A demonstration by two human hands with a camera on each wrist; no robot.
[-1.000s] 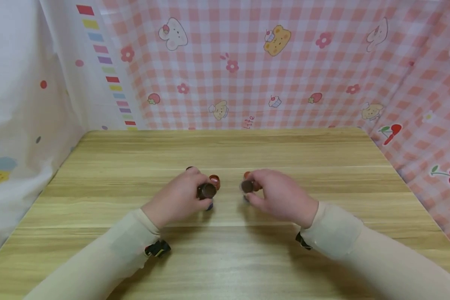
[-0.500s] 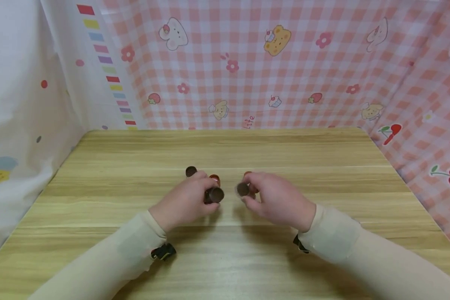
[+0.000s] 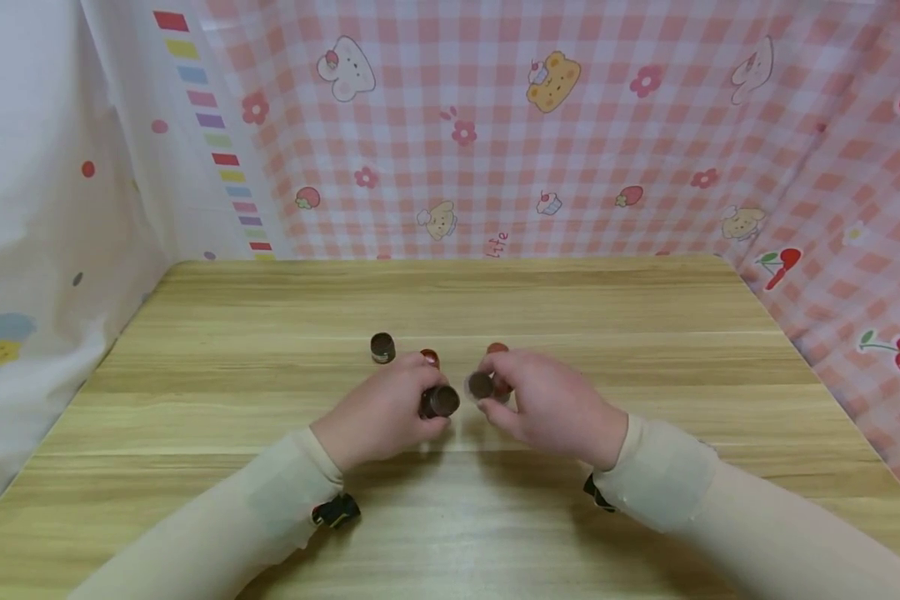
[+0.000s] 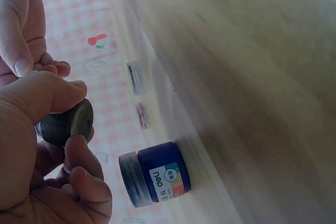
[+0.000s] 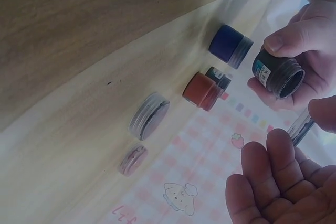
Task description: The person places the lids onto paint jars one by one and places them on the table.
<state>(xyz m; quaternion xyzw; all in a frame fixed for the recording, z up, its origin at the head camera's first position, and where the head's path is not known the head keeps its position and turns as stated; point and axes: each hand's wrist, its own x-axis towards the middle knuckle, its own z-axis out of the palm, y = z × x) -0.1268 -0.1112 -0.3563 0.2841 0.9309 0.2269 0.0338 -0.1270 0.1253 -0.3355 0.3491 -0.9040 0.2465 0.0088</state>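
Head: high, 6 o'clock of tabletop point(image 3: 450, 517), facing 12, downward; farthest.
Left wrist: close, rolled; left hand point(image 4: 21, 145) at 8.
Right wrist: close, rolled; right hand point(image 5: 283, 184) at 4.
Wrists share: dark jar point(image 5: 275, 74), blue jar point(image 5: 224, 44).

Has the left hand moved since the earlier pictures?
Yes: the left hand has shifted right and slightly lower in the head view, judged against the table.

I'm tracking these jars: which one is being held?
The open black round jar gripped in the left hand; the blue cylindrical jar, orange cylindrical jar and other black jar stand on the wooden table.
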